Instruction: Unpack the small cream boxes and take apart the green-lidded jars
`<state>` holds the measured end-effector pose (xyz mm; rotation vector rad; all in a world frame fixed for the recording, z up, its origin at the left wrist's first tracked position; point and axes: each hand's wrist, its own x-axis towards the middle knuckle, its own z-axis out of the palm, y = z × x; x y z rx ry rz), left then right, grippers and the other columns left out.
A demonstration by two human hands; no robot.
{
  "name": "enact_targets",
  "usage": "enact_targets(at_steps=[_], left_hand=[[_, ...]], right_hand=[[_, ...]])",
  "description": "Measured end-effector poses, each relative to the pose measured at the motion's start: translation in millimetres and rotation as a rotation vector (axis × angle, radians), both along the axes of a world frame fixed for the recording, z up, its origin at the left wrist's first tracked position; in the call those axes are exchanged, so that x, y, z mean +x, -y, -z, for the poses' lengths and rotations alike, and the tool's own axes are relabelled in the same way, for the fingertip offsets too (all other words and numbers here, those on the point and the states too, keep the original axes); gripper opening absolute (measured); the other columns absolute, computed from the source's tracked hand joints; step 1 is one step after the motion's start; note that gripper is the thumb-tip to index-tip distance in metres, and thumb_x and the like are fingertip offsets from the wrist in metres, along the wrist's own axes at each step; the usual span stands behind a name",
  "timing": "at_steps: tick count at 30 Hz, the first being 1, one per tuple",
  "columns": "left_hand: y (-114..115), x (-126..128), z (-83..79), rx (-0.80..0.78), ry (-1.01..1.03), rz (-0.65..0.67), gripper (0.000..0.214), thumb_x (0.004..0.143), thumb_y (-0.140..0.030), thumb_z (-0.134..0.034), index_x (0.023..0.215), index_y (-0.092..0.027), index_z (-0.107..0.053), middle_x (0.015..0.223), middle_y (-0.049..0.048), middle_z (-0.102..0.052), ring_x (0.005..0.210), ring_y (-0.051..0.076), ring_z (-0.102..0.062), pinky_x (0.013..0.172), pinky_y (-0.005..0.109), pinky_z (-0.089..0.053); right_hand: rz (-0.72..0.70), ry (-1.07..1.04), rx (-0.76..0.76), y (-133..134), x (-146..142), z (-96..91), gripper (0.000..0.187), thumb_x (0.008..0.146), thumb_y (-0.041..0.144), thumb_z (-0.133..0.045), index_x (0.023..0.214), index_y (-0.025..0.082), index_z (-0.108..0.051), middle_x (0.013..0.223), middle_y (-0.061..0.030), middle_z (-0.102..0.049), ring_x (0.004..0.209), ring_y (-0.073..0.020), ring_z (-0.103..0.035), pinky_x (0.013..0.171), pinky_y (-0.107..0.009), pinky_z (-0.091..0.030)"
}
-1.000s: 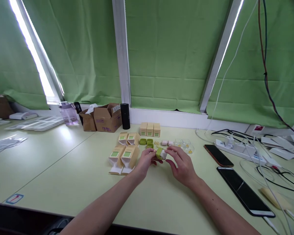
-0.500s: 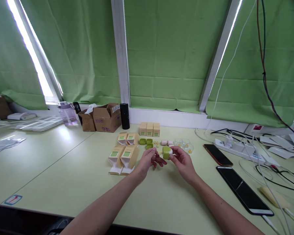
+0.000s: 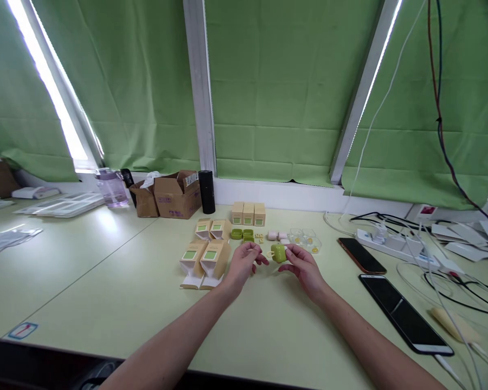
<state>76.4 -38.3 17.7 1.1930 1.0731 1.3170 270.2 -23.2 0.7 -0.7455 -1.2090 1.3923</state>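
while the right hand (image 3: 307,271) pinches the green piece (image 3: 279,253), the left hand (image 3: 241,265), half-curled, apparently empty, sits just left of it; light pinch, pale loop (image 3: 270,254) untwisted works best.

The green piece (image 3: 278,253) is transferred from the left hand (image 3: 244,263) to the right hand (image 3: 306,268), which now grips its right end. The left-hand fingers no longer support the piece and are now just beside its pale loop (image 3: 270,254). The white portion (plainly exposed one second earlier) no longer shows clearly; the green shell dominates.
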Motion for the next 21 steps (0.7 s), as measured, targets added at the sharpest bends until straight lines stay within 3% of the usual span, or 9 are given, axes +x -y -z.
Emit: enact_targets(at_steps=[3,5,8,14,21], left_hand=[[-1,1,-0.6,0.119,-0.108,-0.121,0.032,0.078,-0.047,-0.076,0.088,-0.02,-0.062,0.086,0.01,-0.076,0.078,0.02,-0.067,0.053,0.024,-0.041],[0,1,-1.7,0.192,-0.166,-0.133,0.03,0.078,-0.043,-0.077,0.094,-0.02,-0.066,0.094,0.0105,-0.075,0.086,0.022,-0.067,0.056,0.024,-0.045],[3,2,-2.7,0.24,-0.204,-0.081,0.029,0.08,-0.039,-0.076,0.101,-0.019,-0.07,0.1,0.0117,-0.074,0.091,0.023,-0.066,0.06,0.026,-0.05],[8,5,-2.9,0.218,-0.158,0.02,0.037,0.08,-0.044,-0.078,0.105,-0.017,-0.073,0.113,0.0152,-0.071,0.084,0.023,-0.066,0.046,0.027,-0.055],[7,7,1.1,0.203,-0.048,0.115,0.046,0.08,-0.048,-0.082,0.108,-0.014,-0.071,0.106,0.0135,-0.071,0.086,0.022,-0.07,0.062,0.033,-0.066]], right_hand=[[0.039,0.069,0.05,-2,-2,3.1,0.045,0.074,0.058,-0.084,0.096,0.02,-0.073,0.094,-0.0057,-0.071,0.085,-0.0206,-0.065,0.067,-0.033,-0.061],[0.056,0.155,0.121,-2,-3,5.4,0.044,0.079,0.058,-0.081,0.1,0.021,-0.071,0.097,-0.0062,-0.071,0.086,-0.0211,-0.066,0.068,-0.034,-0.06],[0.103,0.304,0.248,2,-4,6.6,0.038,0.086,0.053,-0.075,0.107,0.022,-0.069,0.106,-0.0065,-0.069,0.088,-0.0204,-0.066,0.071,-0.033,-0.06],[0.208,0.554,0.538,8,-4,4.2,0.026,0.094,0.042,-0.067,0.114,0.025,-0.068,0.114,-0.0076,-0.062,0.098,-0.0211,-0.066,0.08,-0.034,-0.061],[0.285,0.679,0.757,7,0,7.3,0.03,0.097,0.032,-0.061,0.127,0.027,-0.061,0.121,-0.0105,-0.06,0.095,-0.0223,-0.065,0.082,-0.04,-0.061]])
